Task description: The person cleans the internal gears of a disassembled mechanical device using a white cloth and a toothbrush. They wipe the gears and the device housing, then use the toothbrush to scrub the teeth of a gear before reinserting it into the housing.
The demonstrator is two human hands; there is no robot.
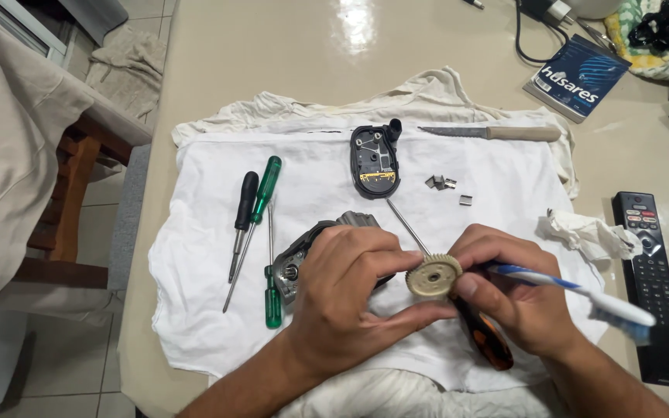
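Spread over a glossy beige table [288, 54], a white cloth [319, 193] catches small parts. Above its near edge, the left hand [342, 298] pinches a tan toothed gear [433, 276] at its rim, face up toward the camera, apparently so the teeth stay exposed. The right hand [516, 298] grips a blue-and-white toothbrush [582, 294], its head hidden behind the gear. Beneath lie a grey motor housing [300, 259] and an orange-handled screwdriver [485, 340]; further out, three more screwdrivers [253, 213], a black cover [375, 159], a knife [497, 133] and a remote [652, 286].
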